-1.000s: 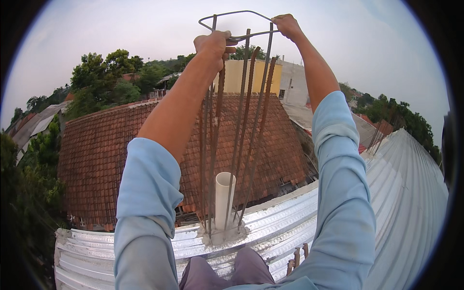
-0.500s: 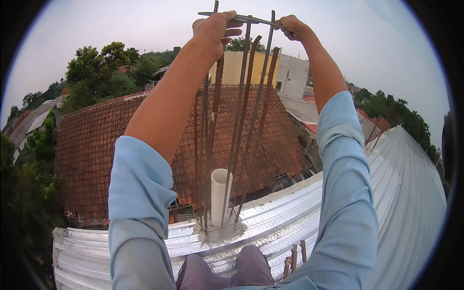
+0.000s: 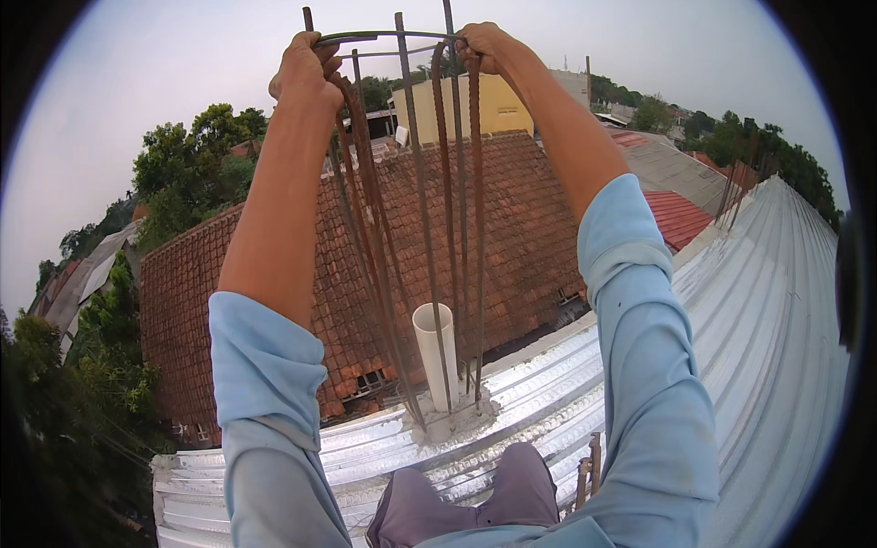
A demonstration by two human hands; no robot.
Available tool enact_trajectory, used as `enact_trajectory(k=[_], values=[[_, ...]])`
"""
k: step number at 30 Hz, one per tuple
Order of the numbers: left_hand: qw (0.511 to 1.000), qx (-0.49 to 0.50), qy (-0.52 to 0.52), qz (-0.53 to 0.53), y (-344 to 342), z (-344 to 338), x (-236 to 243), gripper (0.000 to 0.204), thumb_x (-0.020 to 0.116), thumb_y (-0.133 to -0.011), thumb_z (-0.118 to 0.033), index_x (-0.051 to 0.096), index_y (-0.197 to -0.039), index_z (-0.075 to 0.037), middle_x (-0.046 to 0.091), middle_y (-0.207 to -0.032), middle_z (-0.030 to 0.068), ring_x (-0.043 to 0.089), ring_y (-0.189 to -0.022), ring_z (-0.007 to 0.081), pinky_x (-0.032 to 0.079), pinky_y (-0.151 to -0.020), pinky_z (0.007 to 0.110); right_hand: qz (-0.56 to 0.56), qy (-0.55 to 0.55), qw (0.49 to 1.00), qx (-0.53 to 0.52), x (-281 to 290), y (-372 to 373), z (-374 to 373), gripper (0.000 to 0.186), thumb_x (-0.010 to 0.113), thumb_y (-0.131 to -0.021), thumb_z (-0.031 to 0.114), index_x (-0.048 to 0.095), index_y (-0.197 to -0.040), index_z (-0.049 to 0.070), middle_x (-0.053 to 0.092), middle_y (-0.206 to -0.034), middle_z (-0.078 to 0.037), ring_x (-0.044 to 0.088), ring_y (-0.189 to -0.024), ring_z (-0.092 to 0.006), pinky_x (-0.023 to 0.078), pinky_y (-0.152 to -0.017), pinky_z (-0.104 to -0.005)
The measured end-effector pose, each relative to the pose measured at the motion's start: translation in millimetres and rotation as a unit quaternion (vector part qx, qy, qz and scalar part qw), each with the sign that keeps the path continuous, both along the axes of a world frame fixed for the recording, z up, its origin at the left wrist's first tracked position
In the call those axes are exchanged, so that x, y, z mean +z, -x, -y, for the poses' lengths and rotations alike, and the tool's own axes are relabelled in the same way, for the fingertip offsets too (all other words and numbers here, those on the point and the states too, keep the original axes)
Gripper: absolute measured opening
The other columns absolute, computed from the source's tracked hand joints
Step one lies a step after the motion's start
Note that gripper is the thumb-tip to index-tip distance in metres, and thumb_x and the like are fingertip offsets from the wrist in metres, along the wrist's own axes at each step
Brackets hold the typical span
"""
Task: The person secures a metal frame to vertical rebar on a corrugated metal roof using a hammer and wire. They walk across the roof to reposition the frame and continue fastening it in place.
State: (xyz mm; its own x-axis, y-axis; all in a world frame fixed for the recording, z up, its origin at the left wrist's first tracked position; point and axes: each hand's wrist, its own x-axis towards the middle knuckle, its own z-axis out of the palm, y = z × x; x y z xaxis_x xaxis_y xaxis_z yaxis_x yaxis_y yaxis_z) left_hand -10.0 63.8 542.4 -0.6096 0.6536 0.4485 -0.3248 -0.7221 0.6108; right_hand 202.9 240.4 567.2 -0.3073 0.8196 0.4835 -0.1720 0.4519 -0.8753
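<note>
Overhead, a thin steel stirrup [image 3: 352,37], bent into a closed-looking loop, lies around the tops of several upright rebar rods [image 3: 417,155]. My left hand [image 3: 307,75] is closed on the stirrup's left end, beside the left rods. At the opposite end, my right hand [image 3: 489,46] grips the stirrup near the right rods, some of which have bent, rusty tips. Fingers partly hide both ends of the loop. Among the feet of the rods stands a white plastic pipe [image 3: 432,352], open at the top, in a rough concrete base [image 3: 457,425].
Shiny corrugated metal roofing [image 3: 731,301] runs beneath me and off to the right. A lower red-tiled roof [image 3: 274,265] lies beyond the rods. Short rusty bars [image 3: 589,470] stick up near my right knee. Trees [image 3: 196,155] rise at left, a yellow wall [image 3: 493,110] behind.
Both hands have moved left with the stirrup, the left hand further and lower, so they are wider apart. The loop, seen nearly edge-on before, now shows its near and far sides.
</note>
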Motion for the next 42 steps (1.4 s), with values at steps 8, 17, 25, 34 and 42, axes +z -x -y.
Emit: enact_trajectory(k=[8, 17, 25, 34, 42], values=[[0.982, 0.022, 0.069, -0.173, 22.3, 7.7, 6.1, 0.016, 0.066, -0.092, -0.017, 0.067, -0.1, -0.003, 0.074, -0.082, 0.0122, 0.054, -0.056, 0.0108, 0.046, -0.051, 0.031, -0.07, -0.018, 0.996, -0.045, -9.1, 1.8, -31.8, 0.017, 0.062, -0.092, 0.007, 0.066, -0.077, -0.001, 0.059, -0.066, -0.008, 0.051, -0.053, -0.0178, 0.039, -0.046, -0.0346], [0.989, -0.016, 0.078, -0.126, 41.3, -16.9, 26.2, 0.017, 0.061, -0.097, -0.012, 0.062, -0.104, 0.003, 0.072, -0.082, 0.0161, 0.047, -0.045, 0.0063, 0.046, -0.04, 0.02, 0.063, -0.043, 0.99, -0.117, 0.5, 16.1, -31.3, 0.028, 0.045, -0.098, 0.01, 0.052, -0.071, 0.007, 0.048, -0.058, -0.001, 0.039, -0.044, -0.01, 0.033, -0.041, -0.0295], [0.995, -0.076, 0.065, -0.014, 6.5, 11.6, 22.0, 0.014, 0.056, -0.097, -0.009, 0.057, -0.102, 0.004, 0.067, -0.083, 0.0237, 0.047, -0.045, 0.0098, 0.042, -0.038, 0.019, 0.066, -0.003, 0.993, -0.099, 10.7, -13.5, 2.0, 0.023, 0.045, -0.1, 0.008, 0.052, -0.078, 0.005, 0.049, -0.061, 0.0, 0.035, -0.043, -0.005, 0.026, -0.037, -0.0237], [0.988, -0.038, 0.128, -0.076, 4.1, 53.6, 1.9, 0.015, 0.064, -0.093, -0.015, 0.063, -0.099, -0.001, 0.072, -0.082, 0.0138, 0.046, -0.047, 0.0045, 0.046, -0.047, 0.029, 0.084, -0.003, 0.99, -0.109, -6.0, -29.3, 66.3, 0.023, 0.054, -0.098, 0.011, 0.062, -0.08, -0.002, 0.05, -0.059, -0.002, 0.042, -0.046, -0.0058, 0.034, -0.037, -0.022], [0.98, -0.027, 0.167, -0.108, 15.0, 58.5, -2.8, 0.016, 0.068, -0.088, -0.01, 0.062, -0.091, 0.005, 0.068, -0.075, 0.0154, 0.044, -0.04, 0.006, 0.045, -0.038, 0.023, 0.17, -0.032, 0.966, -0.194, 0.2, -28.8, 72.1, 0.03, 0.061, -0.095, 0.014, 0.056, -0.067, 0.005, 0.047, -0.056, -0.002, 0.039, -0.046, -0.0087, 0.029, -0.039, -0.0265]])
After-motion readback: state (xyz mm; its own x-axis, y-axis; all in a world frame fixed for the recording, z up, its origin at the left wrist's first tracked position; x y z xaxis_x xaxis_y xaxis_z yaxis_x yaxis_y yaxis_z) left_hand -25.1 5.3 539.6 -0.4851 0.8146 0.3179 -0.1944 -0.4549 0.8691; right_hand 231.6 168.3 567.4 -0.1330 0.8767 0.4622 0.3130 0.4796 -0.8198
